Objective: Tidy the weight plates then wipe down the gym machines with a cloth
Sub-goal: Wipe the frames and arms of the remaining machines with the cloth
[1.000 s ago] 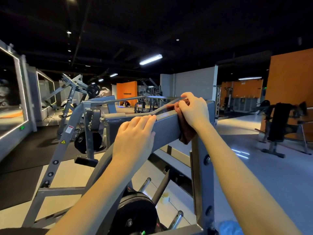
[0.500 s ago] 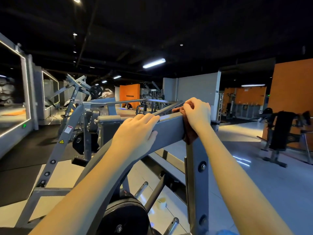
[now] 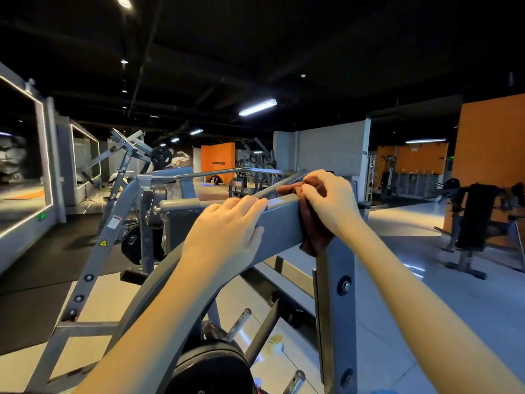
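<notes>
A grey plate-loaded gym machine stands right in front of me, its top crossbeam (image 3: 284, 223) running across the middle of the view. My left hand (image 3: 227, 231) grips this beam, fingers hooked over its top edge. At the beam's right end my right hand (image 3: 329, 200) holds a dark brown cloth (image 3: 314, 231) pressed against the metal; the cloth drapes down over the beam's face. A black weight plate (image 3: 213, 371) sits on the machine low in the view, below my left forearm.
Chrome plate pegs (image 3: 240, 319) stick out low on the frame. The machine's grey upright post (image 3: 338, 302) rises under my right arm. Other machines stand far left (image 3: 133, 160) and far right (image 3: 471, 223). Mirrors line the left wall. Pale glossy floor lies to the right.
The view has tilted upward, so machine and hands sit lower in the frame. My right hand with the cloth has shifted slightly along the beam's right end. The left hand keeps its grip.
</notes>
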`<state>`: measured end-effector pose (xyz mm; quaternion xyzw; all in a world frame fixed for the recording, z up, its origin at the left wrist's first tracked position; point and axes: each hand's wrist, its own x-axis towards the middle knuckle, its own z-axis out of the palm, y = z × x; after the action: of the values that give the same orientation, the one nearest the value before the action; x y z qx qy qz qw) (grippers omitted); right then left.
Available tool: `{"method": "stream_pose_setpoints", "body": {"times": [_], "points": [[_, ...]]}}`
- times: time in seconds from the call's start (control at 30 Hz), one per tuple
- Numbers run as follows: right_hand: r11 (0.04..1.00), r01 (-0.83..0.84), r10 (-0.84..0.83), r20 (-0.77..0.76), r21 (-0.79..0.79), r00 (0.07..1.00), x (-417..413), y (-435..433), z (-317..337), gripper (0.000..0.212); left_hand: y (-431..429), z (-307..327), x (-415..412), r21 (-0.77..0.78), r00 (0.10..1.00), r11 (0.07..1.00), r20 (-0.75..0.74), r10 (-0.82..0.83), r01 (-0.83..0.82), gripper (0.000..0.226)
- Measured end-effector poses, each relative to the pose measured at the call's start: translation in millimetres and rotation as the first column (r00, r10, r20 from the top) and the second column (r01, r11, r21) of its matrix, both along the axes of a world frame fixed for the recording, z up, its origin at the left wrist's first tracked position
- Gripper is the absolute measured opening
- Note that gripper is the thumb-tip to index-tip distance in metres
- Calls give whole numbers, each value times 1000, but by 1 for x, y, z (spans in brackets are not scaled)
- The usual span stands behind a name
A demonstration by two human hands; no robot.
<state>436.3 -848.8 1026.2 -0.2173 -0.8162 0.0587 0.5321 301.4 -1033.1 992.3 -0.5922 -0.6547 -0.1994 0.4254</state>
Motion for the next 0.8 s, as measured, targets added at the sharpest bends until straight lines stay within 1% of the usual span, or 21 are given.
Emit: {"method": "stream_pose_setpoints", "body": {"times": [0.03, 0.07, 0.13, 0.2, 0.27, 0.3, 0.37, 0.4, 0.47, 0.53, 0.6, 0.63, 0.7, 0.77, 0.8], "points": [[1000, -15, 16, 45, -9, 999, 3, 3, 4, 22, 0, 0, 0, -4, 1000, 1000, -2, 4, -4, 42], [999, 9, -6, 92, -32, 996, 5, 8, 11, 20, 0, 0, 0, -9, 1000, 1000, -4, 7, -7, 42], [987, 131, -115, 152, -95, 982, 4, 17, 24, 21, 0, 0, 0, -9, 1000, 1000, -4, 6, -6, 40], [974, 206, -192, 141, -92, 971, 0, 18, 24, 23, -1, 0, 1, -7, 1000, 1000, -6, 5, -5, 39], [988, 156, -155, 66, -10, 986, -4, 7, 13, 21, -2, 0, 1, -8, 1000, 1000, -6, 10, -10, 39], [996, 85, -86, 35, 20, 996, -4, 0, 6, 19, -1, -1, 1, -9, 1000, 1000, -7, 16, -16, 39], [999, -45, 44, 53, 22, 998, 0, -8, 1, 19, -1, -1, 0, -4, 1000, 1000, -15, 22, -22, 40], [998, -58, 58, 93, -7, 994, 2, -5, 5, 19, -1, -1, 0, -4, 1000, 1000, -15, 24, -24, 41], [997, 38, -27, 159, -66, 987, 3, 9, 16, 18, -1, -1, 0, -14, 1000, 1000, -11, 25, -26, 40], [984, 147, -134, 136, -96, 982, 1, 13, 20, 18, -1, -2, -1, -11, 1000, 1000, -7, 24, -24, 40], [982, 177, -172, 64, -67, 983, -5, 4, 16, 19, 0, -2, -1, -7, 999, 1000, -14, 29, -29, 40], [988, 150, -149, 35, -31, 988, -9, -3, 10, 18, 0, -2, -1, -3, 999, 999, -20, 35, -35, 40], [999, 33, -33, 3, 43, 999, -13, -23, 0, 13, 0, -3, -2, 2, 998, 999, -34, 49, -49, 41], [994, -49, 46, 33, 98, 998, -13, -30, -1, 12, -1, -3, -2, 14, 998, 999, -45, 53, -52, 41], [995, -43, 36, 73, 92, 997, -12, -28, 4, 13, -2, -3, -1, 21, 998, 999, -49, 49, -48, 40]]}}
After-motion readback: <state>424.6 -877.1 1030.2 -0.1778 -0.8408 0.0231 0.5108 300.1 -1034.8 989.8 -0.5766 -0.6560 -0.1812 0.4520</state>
